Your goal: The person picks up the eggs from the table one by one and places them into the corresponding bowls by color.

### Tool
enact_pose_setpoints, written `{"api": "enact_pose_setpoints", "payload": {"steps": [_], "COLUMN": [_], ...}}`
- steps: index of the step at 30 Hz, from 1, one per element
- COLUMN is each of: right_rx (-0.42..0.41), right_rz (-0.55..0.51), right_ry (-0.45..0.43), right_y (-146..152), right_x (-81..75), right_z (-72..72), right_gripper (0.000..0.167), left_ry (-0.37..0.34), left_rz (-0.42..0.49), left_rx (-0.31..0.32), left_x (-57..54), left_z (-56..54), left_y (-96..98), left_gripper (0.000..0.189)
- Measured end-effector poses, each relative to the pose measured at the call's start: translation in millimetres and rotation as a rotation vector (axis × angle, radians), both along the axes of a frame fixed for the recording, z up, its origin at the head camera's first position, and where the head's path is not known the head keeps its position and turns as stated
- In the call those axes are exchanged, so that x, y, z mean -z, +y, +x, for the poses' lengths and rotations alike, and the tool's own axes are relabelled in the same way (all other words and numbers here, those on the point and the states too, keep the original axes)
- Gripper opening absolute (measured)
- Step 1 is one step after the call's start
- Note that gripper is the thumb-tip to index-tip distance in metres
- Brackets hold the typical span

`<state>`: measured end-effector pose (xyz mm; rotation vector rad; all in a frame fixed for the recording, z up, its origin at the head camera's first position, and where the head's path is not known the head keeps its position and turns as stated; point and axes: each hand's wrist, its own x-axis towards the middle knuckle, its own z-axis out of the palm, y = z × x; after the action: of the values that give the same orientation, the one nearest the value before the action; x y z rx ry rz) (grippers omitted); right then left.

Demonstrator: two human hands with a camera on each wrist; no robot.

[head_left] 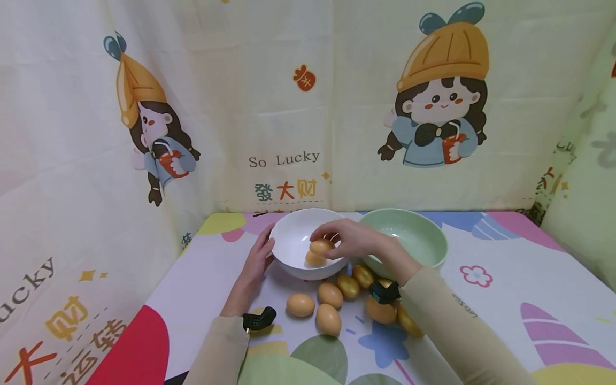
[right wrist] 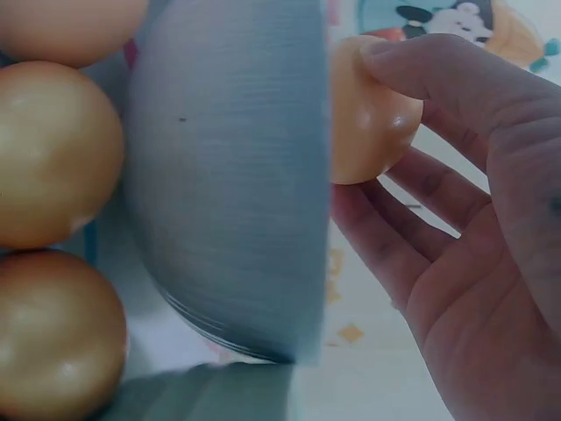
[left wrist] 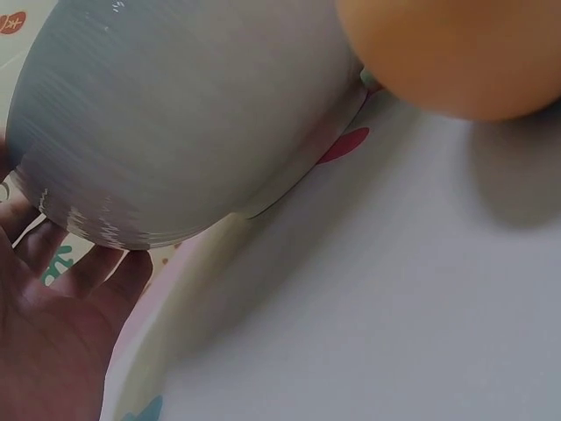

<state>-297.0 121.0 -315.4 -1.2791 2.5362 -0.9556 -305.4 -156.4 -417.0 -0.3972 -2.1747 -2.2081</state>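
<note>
My right hand (head_left: 353,238) reaches over the white bowl (head_left: 293,267) and pinches a brown egg (head_left: 321,246) between thumb and fingers. In the right wrist view this egg (right wrist: 372,118) shows just past the bowl's rim. Below it, another brown egg (head_left: 315,259) lies inside the bowl, partly covered by the held one. My left hand (head_left: 257,259) rests against the bowl's left side. Its fingertips (left wrist: 133,263) touch the outer wall in the left wrist view, with the fingers spread and fairly straight.
A green bowl (head_left: 435,254) stands right of the white one, partly behind my right arm. In front lie brown eggs (head_left: 300,305) and golden eggs (head_left: 347,287), several in all, some under the right forearm. A printed curtain (head_left: 356,133) hangs behind the patterned tablecloth (head_left: 505,272).
</note>
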Motion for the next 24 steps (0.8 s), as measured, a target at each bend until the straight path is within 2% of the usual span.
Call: {"api": "enact_pose_setpoints", "payload": {"steps": [6, 12, 24], "right_rx": [0.016, 0.035, 0.041], "right_rz": [0.056, 0.124, 0.177], "right_ry": [-0.052, -0.085, -0.048], "right_y": [-8.7, -14.9, -23.2], "right_x": [7.4, 10.3, 19.7], "right_z": [-12.2, -17.0, -27.3], "right_gripper": [0.035, 0.035, 0.036], "left_ry": [-0.008, -0.008, -0.012], "left_rz": [0.001, -0.002, -0.004], "left_rx": [-0.006, -0.006, -0.008], "left_x": [-2.6, -3.8, -4.2], "left_z": [1.8, 2.0, 2.7], "left_y": [0.0, 0.2, 1.0], "left_gripper": [0.054, 0.055, 0.055]}}
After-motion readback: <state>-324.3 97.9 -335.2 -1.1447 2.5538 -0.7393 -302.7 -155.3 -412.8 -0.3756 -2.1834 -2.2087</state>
